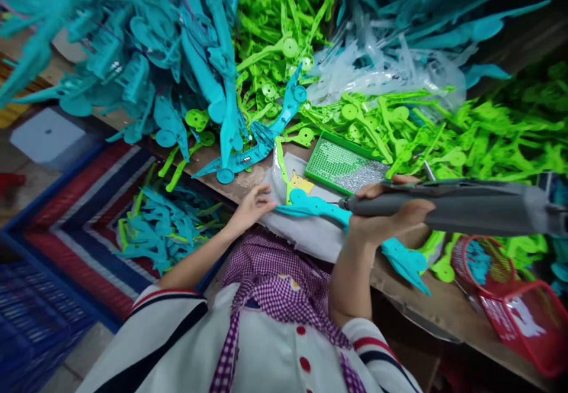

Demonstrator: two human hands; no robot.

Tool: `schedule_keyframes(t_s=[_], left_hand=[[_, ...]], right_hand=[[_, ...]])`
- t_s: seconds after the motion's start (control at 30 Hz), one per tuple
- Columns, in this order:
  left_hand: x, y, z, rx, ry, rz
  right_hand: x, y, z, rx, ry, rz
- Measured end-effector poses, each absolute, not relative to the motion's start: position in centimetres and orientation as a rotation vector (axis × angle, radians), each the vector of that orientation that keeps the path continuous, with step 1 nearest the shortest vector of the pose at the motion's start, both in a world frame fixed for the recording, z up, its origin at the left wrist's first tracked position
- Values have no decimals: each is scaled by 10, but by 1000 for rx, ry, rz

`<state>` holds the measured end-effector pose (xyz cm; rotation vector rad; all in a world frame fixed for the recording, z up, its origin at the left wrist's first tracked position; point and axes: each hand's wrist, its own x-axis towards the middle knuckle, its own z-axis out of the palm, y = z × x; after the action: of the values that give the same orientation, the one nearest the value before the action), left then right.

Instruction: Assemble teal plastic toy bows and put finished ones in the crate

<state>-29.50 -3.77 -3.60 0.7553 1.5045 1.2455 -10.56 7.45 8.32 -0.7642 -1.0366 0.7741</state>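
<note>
My right hand (377,221) is wrapped around a grey electric screwdriver (465,206), which lies level with its tip pointing left. Below that tip, a blue plastic piece (306,203) rests on the pale work pad (310,233), joined or laid against a lime-green arm (279,168). The fingers of my left hand (255,206) pinch the blue piece's pointed left end. Part of the blue piece is hidden behind my right hand and wrist. Just beyond the pad sits a green tray (326,159) of small shiny screws.
Heaps of blue parts (110,44) and lime-green parts (284,20) fill the bench's back, with a clear plastic bag (381,73) among them. Red baskets (523,322) stand at right. A striped, lined crate (89,203) at lower left holds more parts.
</note>
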Motion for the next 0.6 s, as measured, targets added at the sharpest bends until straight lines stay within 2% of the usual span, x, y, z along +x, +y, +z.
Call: schedule_keyframes(t_s=[0.17,0.37,0.6], left_hand=[[-295,-60,-30,1096,1541,1088],[-275,-67,-35,910,1520,1179],[-280,-63,-42,894,1521,1087]], right_hand=[[-83,107,74,-747,-1096,805],[-78,139,68,-748,-1159,886],[-122,189,40,-748,-1133,913]])
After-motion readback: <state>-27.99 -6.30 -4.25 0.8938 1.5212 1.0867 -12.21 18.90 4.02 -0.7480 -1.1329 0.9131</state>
